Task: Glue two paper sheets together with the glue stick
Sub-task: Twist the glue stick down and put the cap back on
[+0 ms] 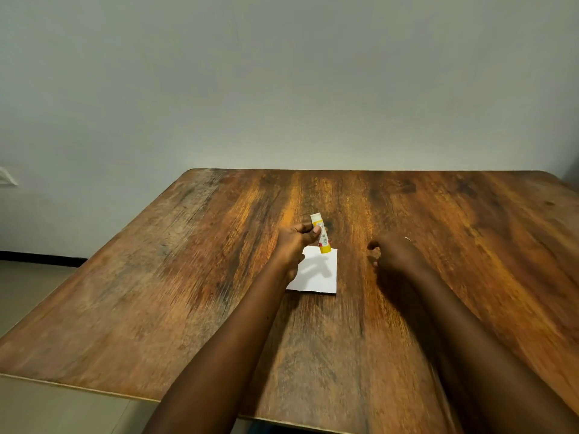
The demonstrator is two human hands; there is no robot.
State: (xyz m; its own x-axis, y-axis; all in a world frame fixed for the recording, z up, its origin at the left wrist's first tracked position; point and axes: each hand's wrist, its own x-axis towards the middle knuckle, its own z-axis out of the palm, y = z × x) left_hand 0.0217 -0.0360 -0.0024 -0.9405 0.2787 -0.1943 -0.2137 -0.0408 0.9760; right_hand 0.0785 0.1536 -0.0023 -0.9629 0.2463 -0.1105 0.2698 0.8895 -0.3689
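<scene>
A small white paper sheet (319,270) lies flat near the middle of the wooden table (188,292). My left hand (296,242) is closed around a yellow glue stick (321,234), held tilted just above the paper's far edge, its white end pointing away from me. My right hand (393,253) hovers to the right of the paper with the fingers curled; a small white bit shows at its far side, and I cannot tell whether it holds something. I see only one sheet; a second may lie under it or be hidden.
A plain grey wall stands behind the table's far edge. The floor shows past the table's left edge, with a white wall fitting (7,177) at the far left.
</scene>
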